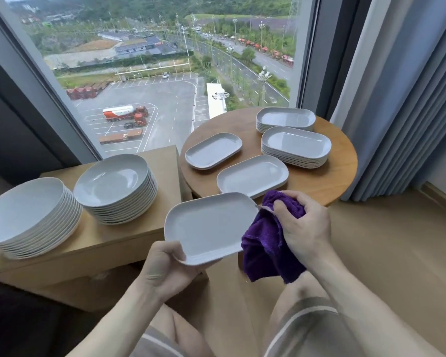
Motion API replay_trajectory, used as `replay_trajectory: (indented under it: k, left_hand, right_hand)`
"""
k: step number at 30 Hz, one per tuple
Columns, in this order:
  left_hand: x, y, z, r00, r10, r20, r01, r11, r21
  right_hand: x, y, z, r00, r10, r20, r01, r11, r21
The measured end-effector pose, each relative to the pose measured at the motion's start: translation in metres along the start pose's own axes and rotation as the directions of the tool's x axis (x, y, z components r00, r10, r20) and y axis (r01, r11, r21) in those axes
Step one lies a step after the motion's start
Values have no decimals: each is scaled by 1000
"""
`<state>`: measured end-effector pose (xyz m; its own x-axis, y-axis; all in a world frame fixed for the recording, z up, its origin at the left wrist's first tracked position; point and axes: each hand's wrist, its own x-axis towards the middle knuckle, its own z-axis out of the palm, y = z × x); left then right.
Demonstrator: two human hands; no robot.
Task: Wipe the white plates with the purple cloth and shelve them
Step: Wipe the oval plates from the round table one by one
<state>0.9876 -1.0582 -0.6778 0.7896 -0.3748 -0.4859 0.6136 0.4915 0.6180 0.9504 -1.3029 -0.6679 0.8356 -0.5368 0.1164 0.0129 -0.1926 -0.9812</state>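
Note:
My left hand point(165, 266) grips the near edge of a white rectangular plate point(206, 228), held level above my lap. My right hand point(304, 228) clutches the purple cloth point(263, 248) against the plate's right rim, and the cloth hangs down below it. On the round wooden table point(340, 176) lie two single rectangular plates point(213, 150) point(252, 176) and two stacks of the same plates point(295, 146) point(285, 119). Two stacks of round white plates point(113, 186) point(29, 215) stand on the low wooden cabinet point(108, 243) to the left.
A large window point(165, 73) rises behind the cabinet and table. Grey curtains point(402, 99) hang at the right, close to the table. Bare wooden floor point(397, 253) lies to the right of my knees.

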Motion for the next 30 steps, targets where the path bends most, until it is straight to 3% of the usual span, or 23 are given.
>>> replay_trajectory:
  k: [3,7,10,14,17,22,27,30]
  left_hand:
    - [-21,-12,-15,995,-89,48,90,996,-19]
    - [-36,-13,-22,958,-162,237,158,987,35]
    - [-39,-14,-21,919,-194,343,171,981,95]
    - [-43,-17,-20,913,-156,377,150,988,46]
    - [-48,-21,-16,921,-170,351,173,985,25]
    - [-43,-26,-4,922,-239,305,279,955,-96]
    - [-43,-41,-3,955,-268,129,287,944,-161]
    - [-42,-44,-5,971,-239,25,240,964,-117]
  right_hand:
    - [-8,-2,9,998,-6,56,7,1000,-19]
    - [-20,3,18,988,14,154,15,982,-186]
    - [-31,6,24,953,-7,303,133,908,-398]
    - [-53,10,37,852,-10,523,334,779,-530]
    - [-67,12,46,819,-42,573,409,743,-530]
    - [-90,3,55,782,-165,601,470,789,-395]
    - [-107,-4,58,723,-233,651,519,805,-288]
    - [-108,-12,58,686,-234,689,516,824,-235]
